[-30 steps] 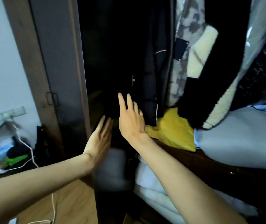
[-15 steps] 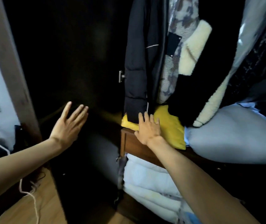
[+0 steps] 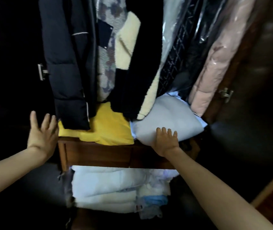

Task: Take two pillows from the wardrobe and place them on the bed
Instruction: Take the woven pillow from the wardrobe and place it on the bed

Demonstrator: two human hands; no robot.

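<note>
The right hand (image 3: 165, 141) lies flat, fingers spread, on the front edge of the grey pillow (image 3: 167, 120), gripping nothing. That pillow sits on the wooden wardrobe shelf (image 3: 99, 154) beside the yellow pillow (image 3: 111, 128), under hanging coats. The left hand (image 3: 42, 132) is spread and empty at the yellow pillow's left end.

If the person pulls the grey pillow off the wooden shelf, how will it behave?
The grey pillow looks plump and rounded, so probably soft and light. It may sag where the right hand holds it. Hanging coats rest on it, so it may drag against them.
</note>
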